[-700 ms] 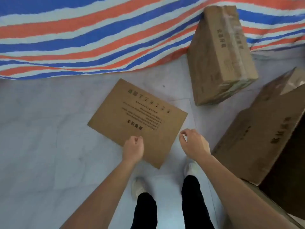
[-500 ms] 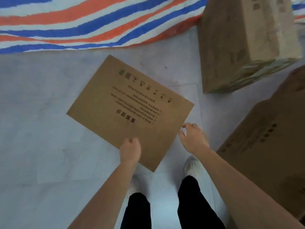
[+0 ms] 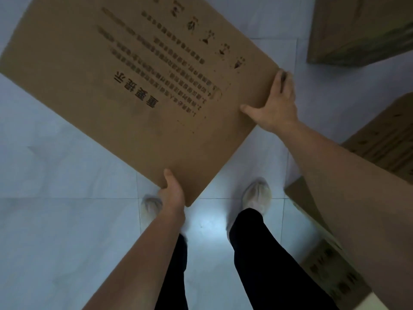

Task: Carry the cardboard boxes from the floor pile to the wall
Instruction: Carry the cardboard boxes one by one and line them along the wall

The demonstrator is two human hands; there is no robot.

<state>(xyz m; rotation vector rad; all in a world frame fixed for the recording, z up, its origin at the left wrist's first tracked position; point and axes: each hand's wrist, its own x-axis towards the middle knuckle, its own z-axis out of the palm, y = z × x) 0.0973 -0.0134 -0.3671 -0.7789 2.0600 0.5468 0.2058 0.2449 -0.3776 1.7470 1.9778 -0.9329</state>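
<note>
My left hand [image 3: 172, 191] pinches the near edge of the flat cardboard box [image 3: 138, 86]; my right hand [image 3: 277, 104] grips its side. Holds spread this wide should stop it flopping.

The floor [image 3: 67, 231] was laid with large glossy tiles, pale grey-white with faint cloudy veining and a cool bluish cast. Thin dark grout lines [image 3: 67, 198] crossed it, one running side to side across the middle of the view, others running away from the viewer. The light was dim. A soft bright reflection [image 3: 210, 229] shone on the tiles at lower centre.
</note>
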